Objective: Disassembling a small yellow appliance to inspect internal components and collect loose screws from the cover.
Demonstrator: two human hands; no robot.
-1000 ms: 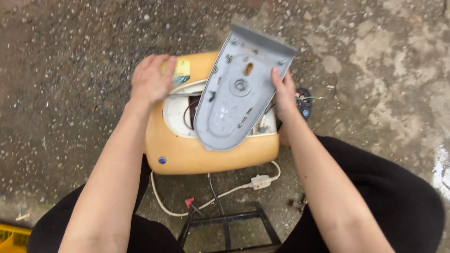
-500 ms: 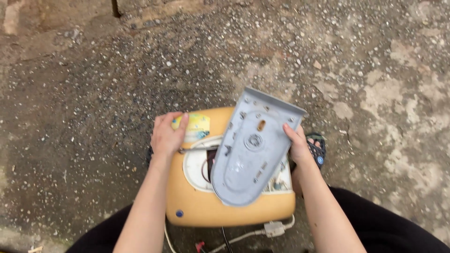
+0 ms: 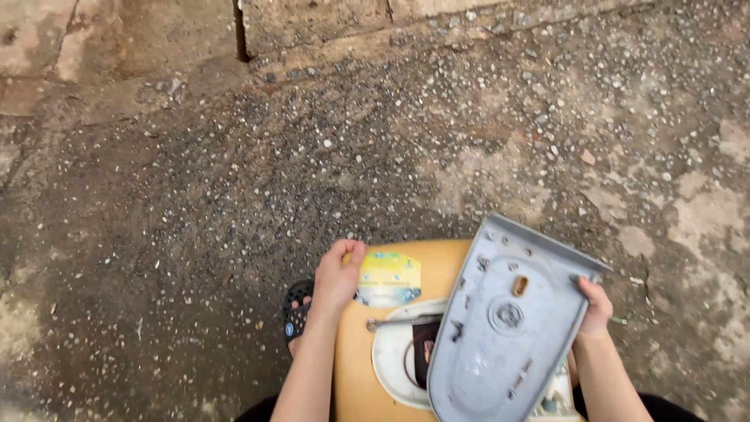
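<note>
A yellow-orange appliance body (image 3: 437, 262) lies on the ground at the bottom of the head view, with a white opening (image 3: 391, 355) showing dark inner parts. My left hand (image 3: 337, 277) rests on its far left corner, next to a yellow and blue sticker (image 3: 388, 277). My right hand (image 3: 595, 306) grips the right edge of a grey plastic cover plate (image 3: 504, 332), which is tilted up over the body with its ribbed underside facing me.
Rough, pebbly concrete ground (image 3: 351, 148) fills most of the view, with a crack and paler slabs (image 3: 312, 23) at the top. A black perforated sandal (image 3: 298, 309) shows just left of my left forearm.
The view has tilted upward, so the appliance and my hands now sit lower in frame. The cables and black frame near my legs have dropped out of sight. My hands keep their holds.
</note>
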